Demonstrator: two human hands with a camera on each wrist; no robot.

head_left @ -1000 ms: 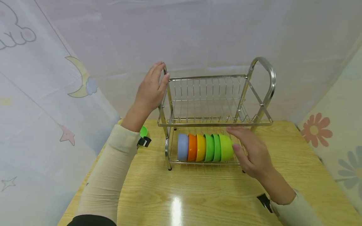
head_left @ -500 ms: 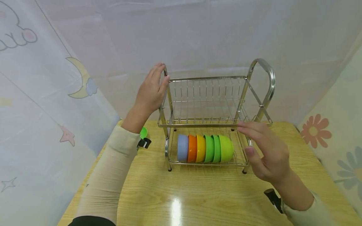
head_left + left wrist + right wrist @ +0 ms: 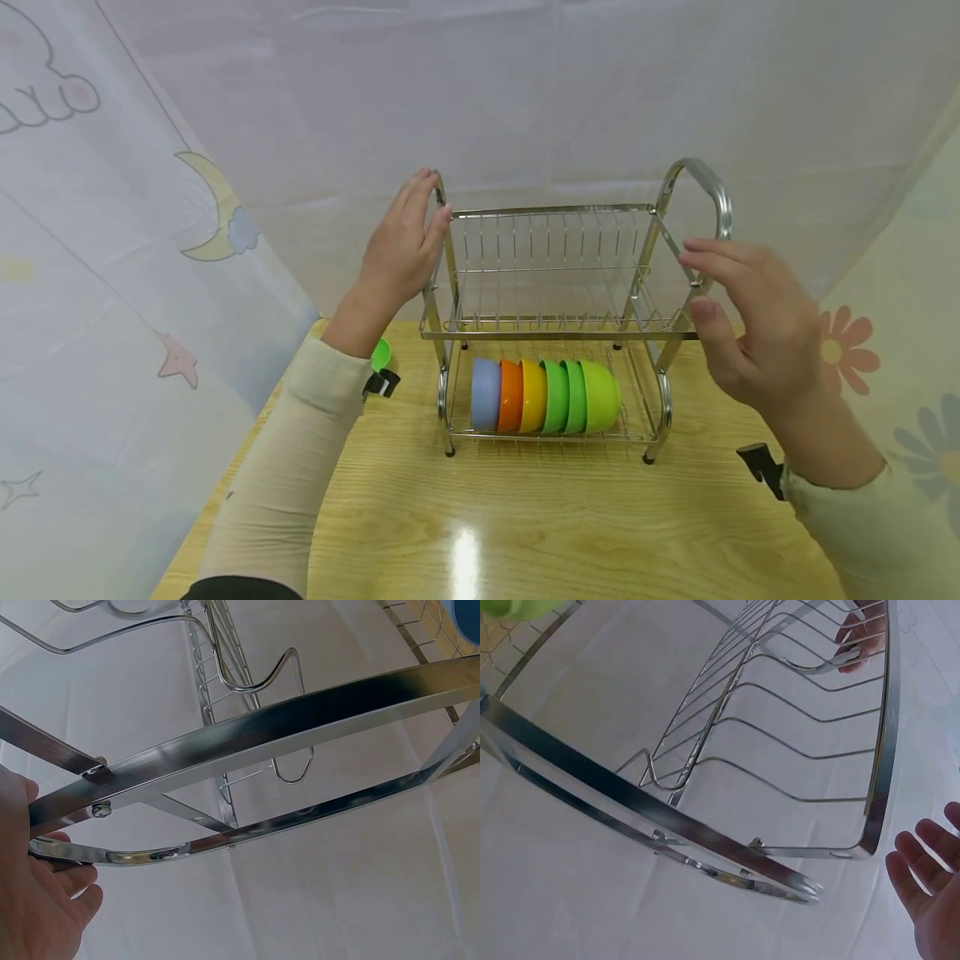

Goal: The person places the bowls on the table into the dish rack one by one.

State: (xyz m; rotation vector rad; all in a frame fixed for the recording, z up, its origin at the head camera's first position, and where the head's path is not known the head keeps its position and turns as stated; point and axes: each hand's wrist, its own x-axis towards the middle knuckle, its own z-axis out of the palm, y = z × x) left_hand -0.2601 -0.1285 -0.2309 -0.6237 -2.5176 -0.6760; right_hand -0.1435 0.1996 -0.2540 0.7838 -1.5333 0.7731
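Observation:
A two-tier metal dish rack stands on the table, with a row of nested bowls on its lower shelf: blue, orange, yellow, green and lime. My left hand grips the curved left handle at the top; in the left wrist view the fingers lie around the metal bar. My right hand is raised by the right handle, partly in front of it in the head view. The right wrist view has that hand's fingers relaxed, spread and apart from the rack, holding nothing.
The wooden table extends around the rack. A small green round item lies behind my left wrist, partly hidden. Printed cloth hangs behind and on both sides.
My right hand has moved away from the lime bowl on the lower shelf, up and to the right, to beside the right handle. The left hand stays on the left handle.

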